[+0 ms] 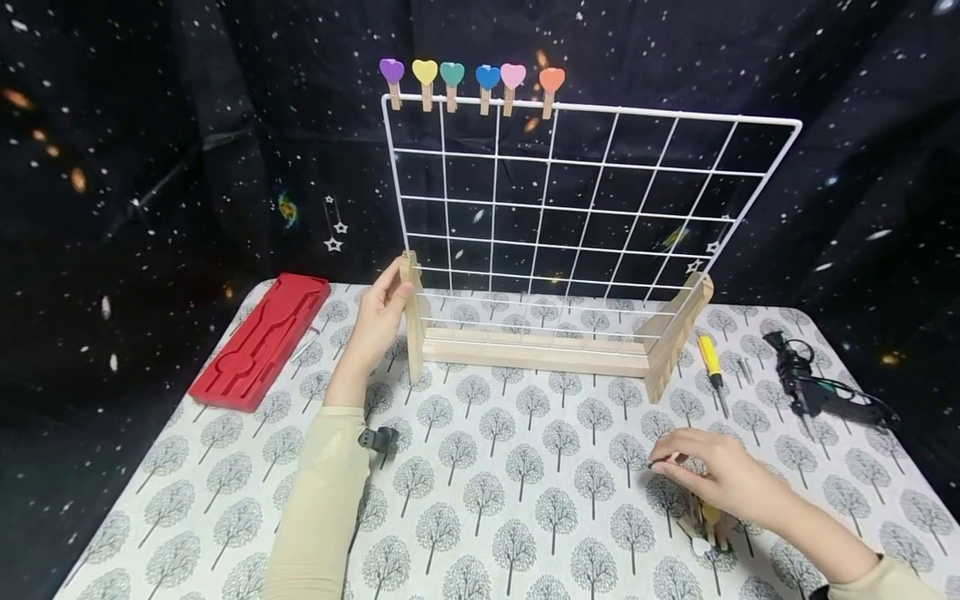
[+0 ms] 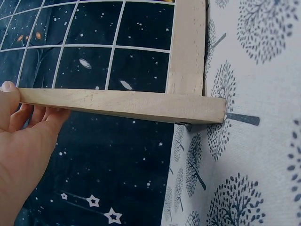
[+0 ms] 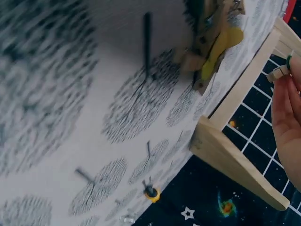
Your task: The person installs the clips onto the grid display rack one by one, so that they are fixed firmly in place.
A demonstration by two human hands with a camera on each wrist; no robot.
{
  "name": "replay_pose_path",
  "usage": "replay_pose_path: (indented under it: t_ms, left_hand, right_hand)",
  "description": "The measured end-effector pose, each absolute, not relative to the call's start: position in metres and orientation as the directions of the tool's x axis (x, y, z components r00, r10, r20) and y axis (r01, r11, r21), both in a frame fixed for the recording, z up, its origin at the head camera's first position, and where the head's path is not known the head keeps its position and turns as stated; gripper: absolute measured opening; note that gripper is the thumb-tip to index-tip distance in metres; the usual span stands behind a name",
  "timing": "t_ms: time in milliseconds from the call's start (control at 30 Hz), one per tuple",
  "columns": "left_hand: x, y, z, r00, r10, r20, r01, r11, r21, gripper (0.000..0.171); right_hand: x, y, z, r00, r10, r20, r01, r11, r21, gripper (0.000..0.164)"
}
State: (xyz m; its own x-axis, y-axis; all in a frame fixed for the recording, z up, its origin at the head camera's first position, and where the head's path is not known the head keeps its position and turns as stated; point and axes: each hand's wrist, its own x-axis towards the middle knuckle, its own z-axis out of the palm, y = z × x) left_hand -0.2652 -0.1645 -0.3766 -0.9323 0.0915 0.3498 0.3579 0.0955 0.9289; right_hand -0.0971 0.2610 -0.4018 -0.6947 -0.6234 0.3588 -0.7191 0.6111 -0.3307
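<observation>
Clothespin (image 3: 280, 72) pinched in right hand (image 1: 723, 475), left hand (image 1: 377, 323) gripping wooden stand (image 1: 536, 354), loose clips (image 1: 709, 514) nearby, yellow screwdriver (image 1: 708, 358) beyond

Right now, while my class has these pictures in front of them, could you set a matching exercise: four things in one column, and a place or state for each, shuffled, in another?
Column one
1. Left hand
2. Right hand
3. Row of six heart pegs
4. Red tray

Column two
A. Clipped along the top edge of the white wire grid
B. Pinching a small wooden piece
C. Lying on the tree-print cloth
D. Gripping an upright side of the wooden stand

Right pairs: 1-D, 2-B, 3-A, 4-C
</observation>
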Motion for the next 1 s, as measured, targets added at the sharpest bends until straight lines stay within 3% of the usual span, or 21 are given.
replay_pose_path:
  t_ms: [167, 300, 467, 600, 833, 1000]
  left_hand:
    - [-0.257, -0.162, -0.368, -0.936, 0.099, 0.338, 0.347, 0.094, 0.933, 0.053]
    - [-0.247, -0.16, -0.358, -0.941, 0.098, 0.324, 0.333, 0.095, 0.938, 0.052]
    - [-0.245, -0.159, -0.356, -0.945, 0.098, 0.311, 0.321, 0.105, 0.941, 0.051]
    - [-0.247, -0.159, -0.359, -0.943, 0.094, 0.321, 0.329, 0.086, 0.941, 0.051]
    - [-0.254, -0.162, -0.364, -0.933, 0.095, 0.347, 0.354, 0.07, 0.933, 0.052]
    - [-0.264, -0.164, -0.375, -0.927, 0.097, 0.362, 0.37, 0.083, 0.925, 0.054]
  right_hand:
    - [-0.104, 0.249, -0.39, -0.722, -0.589, 0.364, -0.691, 0.64, -0.335, 0.025]
    - [-0.121, 0.232, -0.367, -0.658, -0.606, 0.448, -0.748, 0.599, -0.287, 0.03]
    - [-0.15, 0.208, -0.317, -0.605, -0.607, 0.516, -0.785, 0.561, -0.262, 0.029]
    - [-0.174, 0.187, -0.267, -0.594, -0.532, 0.603, -0.793, 0.51, -0.332, 0.028]
    - [-0.19, 0.145, -0.172, -0.715, -0.229, 0.66, -0.687, 0.406, -0.603, 0.023]
    - [-0.211, 0.13, -0.131, -0.777, -0.151, 0.611, -0.606, 0.442, -0.661, 0.025]
